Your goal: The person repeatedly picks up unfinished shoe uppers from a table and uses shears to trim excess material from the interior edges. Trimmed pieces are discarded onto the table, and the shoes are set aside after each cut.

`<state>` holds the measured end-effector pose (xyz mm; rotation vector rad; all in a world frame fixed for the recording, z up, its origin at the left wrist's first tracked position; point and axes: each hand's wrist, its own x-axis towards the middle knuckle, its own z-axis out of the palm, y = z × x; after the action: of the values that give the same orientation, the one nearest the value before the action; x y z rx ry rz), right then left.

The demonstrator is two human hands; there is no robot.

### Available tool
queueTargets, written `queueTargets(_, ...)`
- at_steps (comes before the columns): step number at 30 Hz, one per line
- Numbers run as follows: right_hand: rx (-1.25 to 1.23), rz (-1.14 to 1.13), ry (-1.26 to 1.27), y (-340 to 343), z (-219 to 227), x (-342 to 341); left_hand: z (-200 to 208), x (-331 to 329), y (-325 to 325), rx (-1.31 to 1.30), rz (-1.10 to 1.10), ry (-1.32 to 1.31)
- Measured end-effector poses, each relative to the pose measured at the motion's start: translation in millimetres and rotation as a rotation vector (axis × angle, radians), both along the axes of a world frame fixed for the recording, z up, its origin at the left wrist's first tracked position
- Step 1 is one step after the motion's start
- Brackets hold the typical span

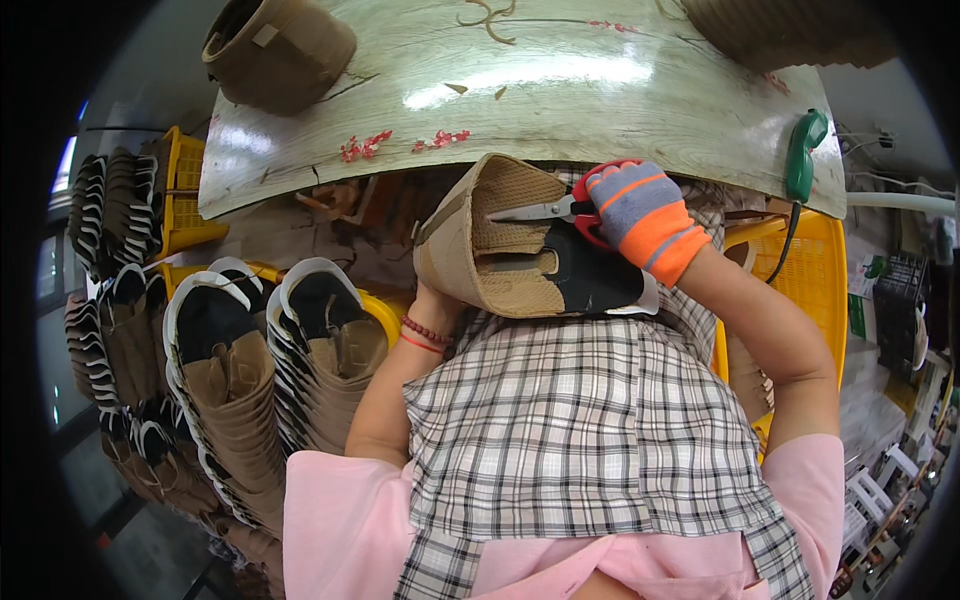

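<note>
1. A small pale rectangular label (265, 35) sits on the brown boot (290, 60) at the table's (560, 90) far left.
2. A green-and-white sign or packet (862, 295), too small to tell which, stands beside the right yellow crate (815, 280).

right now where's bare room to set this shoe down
The tabletop is bare between the tan shoe at its left end and the stack at its right. Crowded: the shoe rows left of the lap.

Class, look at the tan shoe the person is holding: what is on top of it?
On the tan shoe lie the blades of red-handled scissors, held in the gloved right hand. The left hand is hidden beneath the shoe; only its wrist shows.
</note>
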<state>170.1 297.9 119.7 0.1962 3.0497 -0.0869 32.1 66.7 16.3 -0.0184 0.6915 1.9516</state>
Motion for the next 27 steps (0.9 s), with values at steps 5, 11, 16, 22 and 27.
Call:
queueTargets(5,-0.007,-0.038,-0.035,2,6,7,9,1,4,0.056,0.003,0.055)
queueTargets(11,-0.016,0.031,0.061,-1,2,2,4,1,1,0.048,-0.012,0.078)
queueTargets(16,0.051,-0.042,0.077,10,-1,17,-6,0,-3,0.020,0.000,0.034)
queueTargets(22,-0.058,-0.083,0.041,15,8,48,-22,0,-6,-0.110,0.018,-0.033)
queueTargets(27,0.014,-0.044,-0.006,10,-4,45,-44,-3,-15,-0.087,-0.025,-0.086)
